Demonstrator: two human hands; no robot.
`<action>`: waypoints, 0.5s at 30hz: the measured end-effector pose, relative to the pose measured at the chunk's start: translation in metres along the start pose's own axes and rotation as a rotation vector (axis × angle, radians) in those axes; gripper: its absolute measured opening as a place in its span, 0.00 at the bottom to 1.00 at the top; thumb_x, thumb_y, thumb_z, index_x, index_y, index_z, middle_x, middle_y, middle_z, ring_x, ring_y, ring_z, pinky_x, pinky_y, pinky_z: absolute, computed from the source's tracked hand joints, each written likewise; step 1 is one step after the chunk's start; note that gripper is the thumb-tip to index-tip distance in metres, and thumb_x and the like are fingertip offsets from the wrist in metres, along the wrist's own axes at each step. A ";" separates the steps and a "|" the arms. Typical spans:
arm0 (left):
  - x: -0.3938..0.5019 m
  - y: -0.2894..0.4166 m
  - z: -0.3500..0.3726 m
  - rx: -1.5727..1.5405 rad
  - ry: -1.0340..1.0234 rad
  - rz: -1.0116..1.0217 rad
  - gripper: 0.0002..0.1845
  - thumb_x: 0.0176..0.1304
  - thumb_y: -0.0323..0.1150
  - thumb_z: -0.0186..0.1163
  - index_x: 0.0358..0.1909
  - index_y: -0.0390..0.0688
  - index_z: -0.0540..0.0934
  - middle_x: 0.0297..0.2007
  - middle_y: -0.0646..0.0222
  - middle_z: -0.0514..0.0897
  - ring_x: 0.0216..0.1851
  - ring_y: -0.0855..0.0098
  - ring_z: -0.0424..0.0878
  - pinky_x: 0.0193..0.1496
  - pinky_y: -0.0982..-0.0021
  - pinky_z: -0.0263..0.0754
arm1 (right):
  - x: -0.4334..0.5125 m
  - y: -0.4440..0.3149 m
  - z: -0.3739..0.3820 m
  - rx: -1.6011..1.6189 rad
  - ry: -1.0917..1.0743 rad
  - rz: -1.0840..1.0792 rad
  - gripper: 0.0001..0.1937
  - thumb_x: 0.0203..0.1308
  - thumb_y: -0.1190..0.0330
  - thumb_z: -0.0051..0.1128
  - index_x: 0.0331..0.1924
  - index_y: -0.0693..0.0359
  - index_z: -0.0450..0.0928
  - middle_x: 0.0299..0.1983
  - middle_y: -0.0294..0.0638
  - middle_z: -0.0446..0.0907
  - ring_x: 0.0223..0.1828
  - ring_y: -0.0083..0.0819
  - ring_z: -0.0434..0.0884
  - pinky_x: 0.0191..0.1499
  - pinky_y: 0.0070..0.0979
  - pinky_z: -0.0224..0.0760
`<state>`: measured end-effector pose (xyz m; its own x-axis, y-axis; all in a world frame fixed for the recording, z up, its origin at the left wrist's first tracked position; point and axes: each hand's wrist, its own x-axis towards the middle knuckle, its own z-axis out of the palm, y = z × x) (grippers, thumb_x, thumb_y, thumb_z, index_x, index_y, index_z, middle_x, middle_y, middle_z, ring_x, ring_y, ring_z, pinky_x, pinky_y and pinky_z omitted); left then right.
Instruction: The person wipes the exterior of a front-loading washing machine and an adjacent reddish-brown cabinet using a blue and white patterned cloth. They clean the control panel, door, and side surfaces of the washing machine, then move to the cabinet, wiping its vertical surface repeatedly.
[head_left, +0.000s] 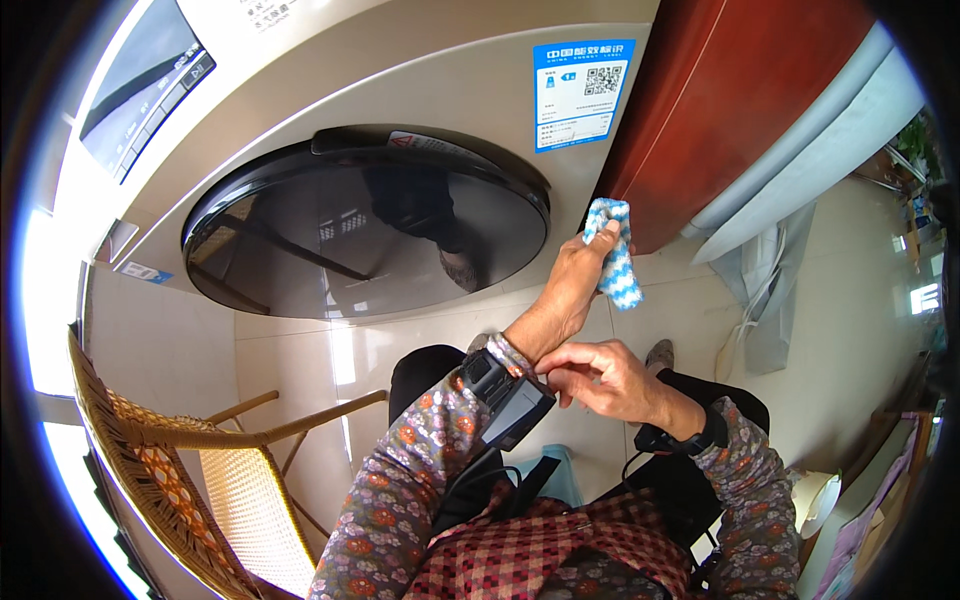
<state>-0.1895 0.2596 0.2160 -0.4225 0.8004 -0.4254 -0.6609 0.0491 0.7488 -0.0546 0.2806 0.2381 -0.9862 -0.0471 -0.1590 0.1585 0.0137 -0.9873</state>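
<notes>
A folded blue-and-white striped cloth (621, 262) is gripped in my left hand (574, 281), thumb on top, in front of a red-brown cabinet side. My right hand (611, 379) reaches across to my left wrist. Its fingertips pinch at the cuff (511, 354) of my floral left sleeve, beside a black device (517, 409) strapped on that forearm. To the left of my left hand is the dark round door (367, 232) of a front-loading washing machine (480, 82), which is closed. The door's glossy surface shows reflections.
The red-brown cabinet (720, 97) stands right beside the washer. Grey-white sheeting (810, 157) hangs along its far side. A woven rattan chair (255, 502) is at lower left. Pale floor tiles (292, 360) lie below. Stacked items (862, 517) stand at lower right.
</notes>
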 end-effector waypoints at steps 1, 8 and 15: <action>0.000 0.000 0.000 0.009 0.003 0.003 0.23 0.70 0.48 0.54 0.51 0.36 0.75 0.42 0.64 0.82 0.42 0.72 0.80 0.48 0.66 0.76 | 0.000 0.001 0.002 0.022 -0.019 0.026 0.10 0.67 0.74 0.51 0.50 0.65 0.77 0.32 0.37 0.82 0.29 0.21 0.81 0.31 0.19 0.75; 0.000 -0.002 0.002 0.041 0.007 0.004 0.23 0.70 0.49 0.53 0.51 0.36 0.74 0.42 0.64 0.82 0.43 0.71 0.80 0.50 0.66 0.76 | 0.002 0.005 0.003 0.101 -0.209 0.141 0.13 0.69 0.72 0.45 0.53 0.66 0.75 0.35 0.38 0.82 0.31 0.22 0.81 0.28 0.20 0.77; 0.002 0.004 0.003 -0.107 0.025 -0.036 0.22 0.71 0.47 0.53 0.52 0.37 0.74 0.43 0.61 0.82 0.42 0.70 0.81 0.50 0.65 0.77 | 0.000 0.015 0.007 0.352 -0.252 0.168 0.20 0.70 0.72 0.42 0.64 0.64 0.67 0.41 0.40 0.79 0.33 0.25 0.81 0.27 0.21 0.81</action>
<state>-0.1913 0.2635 0.2199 -0.4119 0.7840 -0.4644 -0.7379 0.0121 0.6748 -0.0517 0.2739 0.2233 -0.9095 -0.3156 -0.2706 0.3652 -0.2956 -0.8827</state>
